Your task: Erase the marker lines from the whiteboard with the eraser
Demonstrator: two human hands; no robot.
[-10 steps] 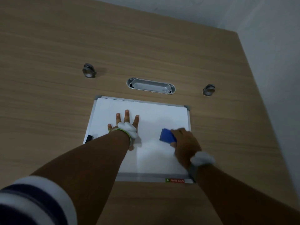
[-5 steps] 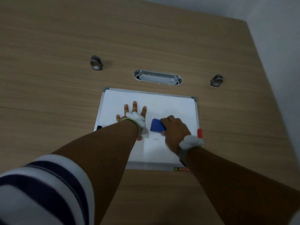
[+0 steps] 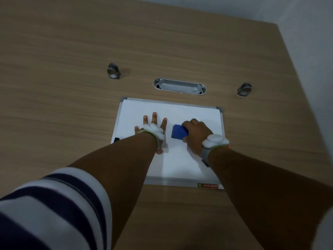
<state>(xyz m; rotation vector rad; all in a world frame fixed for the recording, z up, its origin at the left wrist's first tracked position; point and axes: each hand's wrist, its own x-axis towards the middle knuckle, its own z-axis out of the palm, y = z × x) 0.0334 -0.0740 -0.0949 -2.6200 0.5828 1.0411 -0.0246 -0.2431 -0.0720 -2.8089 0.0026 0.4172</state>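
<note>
A white rectangular whiteboard with a grey metal frame (image 3: 182, 112) lies flat on a brown wood-grain table (image 3: 72, 105), under both of the person's hands. The left hand (image 3: 153, 129) rests palm down on the left half of the board with its fingers spread and pointing away from the person; a white, lumpy device strapped with a green-edged band (image 3: 155, 131) covers its back. The right hand (image 3: 195, 132) is just beside it, on the right half of the board, curled around a blue block-shaped eraser (image 3: 177, 135), which it presses against the white surface. The eraser sits between the two hands, its left end sticking out past the right hand's fingers. A second white device on a grey strap (image 3: 215, 141) sits on the right wrist.

The board surface around and below the hands looks plain white; no marker lines can be made out there. At the board's left edge, just left of the left forearm, a small black object (image 3: 116, 139) shows, too small to identify. A red and green label (image 3: 209, 186) is on the board's near frame, below the right forearm. Beyond the hands, a silver oval cable port (image 3: 179, 86) is set in the table, with a small round metal fitting (image 3: 113, 71) on the left and another round metal fitting (image 3: 244, 89) on the right. A striped navy and white sleeve (image 3: 54, 210) covers the left upper arm.
</note>
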